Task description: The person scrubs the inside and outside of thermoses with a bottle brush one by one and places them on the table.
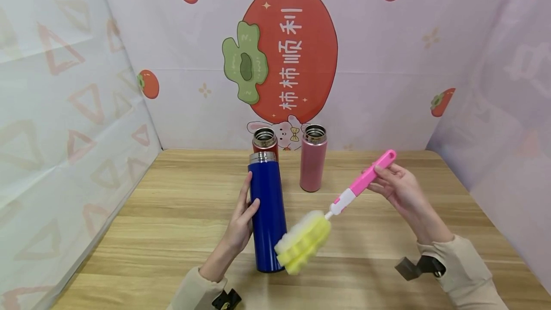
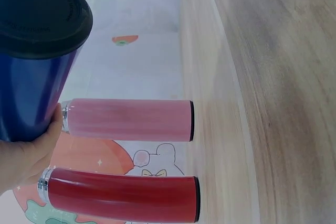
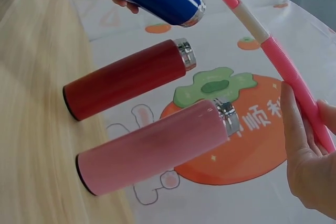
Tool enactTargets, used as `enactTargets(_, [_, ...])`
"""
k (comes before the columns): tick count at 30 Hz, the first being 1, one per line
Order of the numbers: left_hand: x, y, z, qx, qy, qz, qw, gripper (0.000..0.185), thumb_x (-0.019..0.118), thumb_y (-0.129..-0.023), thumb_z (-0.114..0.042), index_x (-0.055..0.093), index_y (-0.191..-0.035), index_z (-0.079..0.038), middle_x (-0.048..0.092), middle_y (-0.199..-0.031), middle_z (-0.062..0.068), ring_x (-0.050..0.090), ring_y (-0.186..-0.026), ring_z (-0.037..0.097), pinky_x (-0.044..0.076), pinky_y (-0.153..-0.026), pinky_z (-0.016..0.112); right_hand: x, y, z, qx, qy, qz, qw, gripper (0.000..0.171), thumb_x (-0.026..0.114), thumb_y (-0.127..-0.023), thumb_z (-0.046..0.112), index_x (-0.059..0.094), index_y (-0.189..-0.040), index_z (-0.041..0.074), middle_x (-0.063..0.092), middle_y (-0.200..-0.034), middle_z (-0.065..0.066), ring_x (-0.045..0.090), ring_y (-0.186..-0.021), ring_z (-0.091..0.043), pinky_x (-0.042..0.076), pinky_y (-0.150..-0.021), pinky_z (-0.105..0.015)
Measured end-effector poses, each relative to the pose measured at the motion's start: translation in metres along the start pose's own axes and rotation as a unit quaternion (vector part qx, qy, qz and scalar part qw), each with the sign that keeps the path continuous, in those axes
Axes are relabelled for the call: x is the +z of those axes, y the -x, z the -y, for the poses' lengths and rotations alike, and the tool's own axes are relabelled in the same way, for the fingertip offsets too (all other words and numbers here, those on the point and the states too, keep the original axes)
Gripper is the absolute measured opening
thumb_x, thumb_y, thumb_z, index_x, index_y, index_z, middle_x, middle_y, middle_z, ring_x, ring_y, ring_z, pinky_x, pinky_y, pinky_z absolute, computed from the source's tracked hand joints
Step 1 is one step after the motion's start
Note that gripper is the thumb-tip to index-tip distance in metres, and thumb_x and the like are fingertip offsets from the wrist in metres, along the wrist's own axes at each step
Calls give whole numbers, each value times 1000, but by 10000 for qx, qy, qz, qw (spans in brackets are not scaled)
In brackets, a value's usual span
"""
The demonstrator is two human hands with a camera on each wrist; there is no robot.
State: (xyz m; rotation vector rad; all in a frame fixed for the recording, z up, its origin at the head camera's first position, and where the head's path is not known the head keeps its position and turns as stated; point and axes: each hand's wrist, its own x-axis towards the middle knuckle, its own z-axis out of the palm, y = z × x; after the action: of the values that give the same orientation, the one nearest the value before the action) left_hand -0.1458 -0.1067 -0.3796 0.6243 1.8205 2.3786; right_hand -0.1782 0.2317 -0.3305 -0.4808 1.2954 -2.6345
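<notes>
Standing upright on the wooden table (image 1: pixel 181 214), the blue flask (image 1: pixel 267 214) is steadied by my left hand (image 1: pixel 243 221), whose fingers curl round its left side. My right hand (image 1: pixel 402 190) pinches the pink handle of the bottle brush (image 1: pixel 340 204) near its far end, holding it slanted so the yellow sponge head (image 1: pixel 303 242) hangs low against the flask's lower right side; whether sponge and flask actually touch I cannot quite tell. My hands are well apart, one on each thing. Behind the blue flask stand a red flask (image 1: pixel 264 141) and a pink flask (image 1: pixel 314 159), both open-topped, near the back edge. A pale backdrop (image 1: pixel 387 71) printed with a big persimmon (image 1: pixel 292 51) and smaller ones closes the space behind, with patterned sheets on both sides.
</notes>
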Motion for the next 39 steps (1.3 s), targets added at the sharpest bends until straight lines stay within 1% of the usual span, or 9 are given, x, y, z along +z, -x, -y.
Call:
enactTargets(5, [0, 0, 1, 11, -50, -60, 10000, 56, 33, -96, -18, 3, -142, -30, 1, -145, 16, 22, -124, 38, 27, -95, 47, 1, 1, -3, 136, 310, 81, 9994, 24, 35, -92, -4, 58, -97, 0, 65, -91, -13, 63, -86, -22, 49, -74, -33])
enactTargets(8, [0, 0, 2, 8, -46, -91, 9999, 56, 34, -96, -18, 3, -142, -30, 0, -145, 15, 22, -124, 38, 27, -95, 47, 2, 0, -3, 109, 473, 65, 9988, 23, 36, -92, -4, 57, -97, 1, 65, -90, -11, 64, -86, -21, 49, -73, -32])
enactTargets(11, [-1, 0, 3, -20, -27, -126, 9999, 57, 35, -96, -18, 5, -142, -30, 4, -145, 17, 25, -123, 37, 29, -95, 45, 3, -2, -2, -6, 402, -30, 9992, 23, 36, -92, -4, 58, -95, 0, 66, -89, -12, 64, -85, -22, 49, -73, -32])
enactTargets(17, [1, 2, 5, -43, 22, -120, 9999, 57, 37, -95, -14, 8, -142, -29, 3, -145, 17, 26, -122, 37, 32, -93, 43, 3, -8, 6, -233, -93, -553, 9982, 20, 41, -91, -2, 61, -90, -1, 66, -86, -14, 64, -81, -21, 49, -73, -32])
enactTargets(23, [2, 5, 6, -163, 52, -89, 9998, 58, 37, -95, -13, 8, -143, -28, 2, -145, 16, 24, -125, 37, 31, -95, 43, 5, -12, 15, -405, -58, -1086, 9932, 12, 49, -88, 2, 60, -89, 0, 66, -85, -11, 64, -81, -19, 49, -74, -30])
enactTargets(25, [2, 5, 7, -227, 64, -101, 9997, 58, 37, -95, -13, 8, -143, -27, 3, -145, 17, 25, -125, 35, 32, -95, 42, 6, -13, 17, -486, -86, -1229, 9912, 9, 51, -87, 2, 60, -89, -1, 65, -85, -11, 64, -82, -19, 49, -74, -30])
enactTargets(32, [1, 8, 9, -392, 91, -42, 9992, 58, 37, -95, -13, 6, -143, -25, 11, -144, 17, 37, -118, 25, 36, -91, 37, 9, -18, 21, -786, -574, -1569, 9828, 7, 55, -83, 0, 57, -89, -3, 65, -83, -14, 64, -80, -21, 48, -74, -32])
enactTargets(35, [2, 10, 8, -442, 80, 25, 9990, 57, 35, -95, -13, 6, -143, -25, 9, -145, 14, 37, -118, 24, 36, -91, 36, 9, -19, 21, -885, -710, -1668, 9794, 7, 57, -82, -1, 57, -89, -3, 65, -84, -15, 65, -80, -21, 48, -73, -33])
enactTargets(39, [2, 11, 7, -544, 111, 79, 9984, 57, 35, -95, -13, 6, -143, -25, 13, -144, 14, 36, -118, 27, 36, -90, 38, 11, -20, 22, -977, -606, -1876, 9755, 10, 60, -80, 2, 57, -89, -2, 65, -85, -13, 64, -82, -21, 48, -74, -32])
